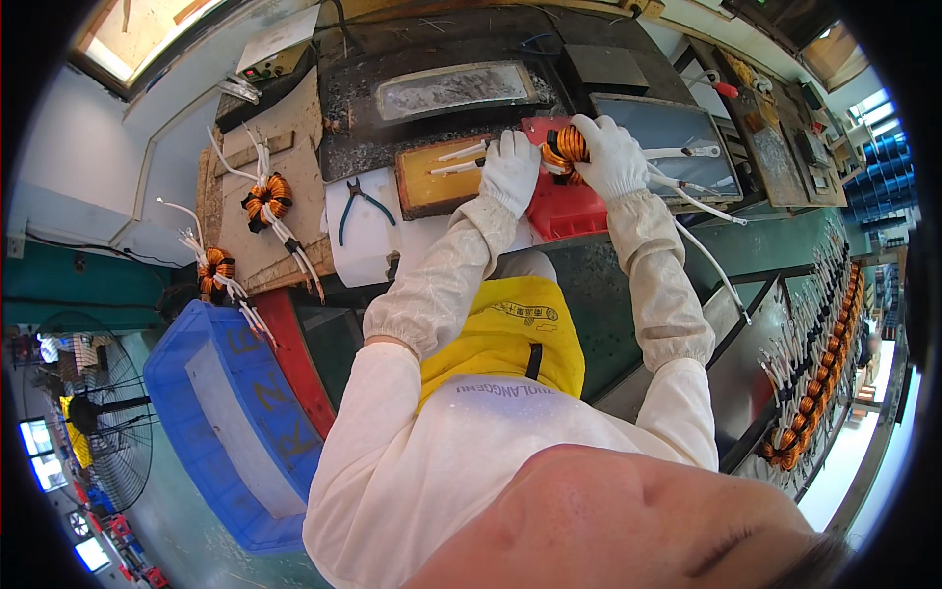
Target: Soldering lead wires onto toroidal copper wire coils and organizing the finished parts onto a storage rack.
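Note:
A toroidal coil wound with orange copper wire is between my two white-gloved hands, above a red tray. My right hand is closed on the coil's right side. My left hand is closed around the white leads at its left, whose ends stick out past the glove; its fingertips are partly hidden. More white leads with metal lugs run out to the right of my right hand. Below the left leads lies a yellowish block in a wooden frame.
Pliers lie on white paper left of me. Two more coils rest on the bench's left side, beside a blue crate. A solder pot is at the back. Many coils line a rack at right.

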`<state>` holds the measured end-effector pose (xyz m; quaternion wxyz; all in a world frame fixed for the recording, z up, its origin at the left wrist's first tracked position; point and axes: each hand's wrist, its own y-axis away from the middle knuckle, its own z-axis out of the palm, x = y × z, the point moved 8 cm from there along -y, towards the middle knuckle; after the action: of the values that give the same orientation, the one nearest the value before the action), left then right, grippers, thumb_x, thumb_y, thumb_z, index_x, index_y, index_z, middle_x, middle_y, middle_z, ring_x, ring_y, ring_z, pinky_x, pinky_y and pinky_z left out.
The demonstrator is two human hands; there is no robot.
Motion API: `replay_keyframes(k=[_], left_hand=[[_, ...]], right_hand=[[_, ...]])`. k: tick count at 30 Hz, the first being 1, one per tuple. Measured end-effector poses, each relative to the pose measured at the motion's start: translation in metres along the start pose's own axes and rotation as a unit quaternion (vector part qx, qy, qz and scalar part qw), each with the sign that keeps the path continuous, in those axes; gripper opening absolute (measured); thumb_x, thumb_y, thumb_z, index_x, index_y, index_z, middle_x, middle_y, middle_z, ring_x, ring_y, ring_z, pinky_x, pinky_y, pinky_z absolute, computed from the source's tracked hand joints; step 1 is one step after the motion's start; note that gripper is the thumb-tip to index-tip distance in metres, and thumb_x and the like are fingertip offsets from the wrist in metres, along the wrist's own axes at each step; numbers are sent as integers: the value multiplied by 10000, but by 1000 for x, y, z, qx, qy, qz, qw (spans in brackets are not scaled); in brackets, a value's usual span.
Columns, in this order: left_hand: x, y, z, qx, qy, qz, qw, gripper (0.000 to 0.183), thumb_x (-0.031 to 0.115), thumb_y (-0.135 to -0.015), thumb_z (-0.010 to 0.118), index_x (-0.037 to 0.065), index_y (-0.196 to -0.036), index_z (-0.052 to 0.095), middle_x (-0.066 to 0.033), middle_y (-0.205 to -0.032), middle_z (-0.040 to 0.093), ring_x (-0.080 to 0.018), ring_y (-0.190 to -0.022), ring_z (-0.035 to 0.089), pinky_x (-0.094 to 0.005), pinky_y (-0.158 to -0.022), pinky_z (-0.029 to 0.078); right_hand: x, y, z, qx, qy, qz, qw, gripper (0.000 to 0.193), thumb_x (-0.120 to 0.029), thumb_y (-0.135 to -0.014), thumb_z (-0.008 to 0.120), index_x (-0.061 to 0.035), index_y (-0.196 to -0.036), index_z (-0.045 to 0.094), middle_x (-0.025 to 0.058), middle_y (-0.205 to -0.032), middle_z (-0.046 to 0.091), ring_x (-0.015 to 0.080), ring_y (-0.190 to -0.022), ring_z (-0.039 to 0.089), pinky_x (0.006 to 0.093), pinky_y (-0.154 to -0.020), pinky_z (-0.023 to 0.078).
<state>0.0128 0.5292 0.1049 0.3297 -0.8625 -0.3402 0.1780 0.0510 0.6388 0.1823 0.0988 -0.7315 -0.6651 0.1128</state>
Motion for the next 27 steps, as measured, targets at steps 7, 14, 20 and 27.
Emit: replay_keyframes(k=[7, 14, 20, 27], left_hand=[[-2, 2, 2, -7, 9, -6, 1000, 106, 170, -798, 568, 88, -850, 610, -91, -977, 546, -252, -997, 536, -374, -764, 498], [-3, 4, 5, -21, 21, -11, 1000, 112, 166, -792, 573, 85, -859, 613, -94, -994, 551, -254, -1007, 538, -373, -762, 503], [-4, 5, 6, -39, 18, -11, 999, 114, 166, -809, 574, 82, -875, 612, -97, -1009, 556, -255, -1016, 538, -376, -758, 506], [-5, 6, 6, -36, 32, -11, 999, 109, 165, -816, 576, 80, -878, 605, -96, -1018, 553, -257, -1007, 540, -379, -760, 505]], right_hand=[[-2, -1, 1, -3, 14, 3, 1000, 553, -172, -685, 829, -186, -1164, 552, 117, -1045, 608, 337, -934, 650, 443, -768, 550], [-4, -2, 0, 8, 11, -6, 1000, 581, -136, -653, 815, -182, -1172, 559, 119, -1007, 609, 349, -914, 639, 453, -767, 535], [-6, -4, 1, 3, 18, -8, 1000, 581, -134, -651, 819, -181, -1170, 563, 121, -1010, 612, 350, -906, 643, 455, -764, 537], [-8, -4, 0, 3, 21, -7, 1000, 579, -133, -654, 819, -182, -1172, 565, 121, -1012, 612, 350, -910, 643, 457, -766, 536]])
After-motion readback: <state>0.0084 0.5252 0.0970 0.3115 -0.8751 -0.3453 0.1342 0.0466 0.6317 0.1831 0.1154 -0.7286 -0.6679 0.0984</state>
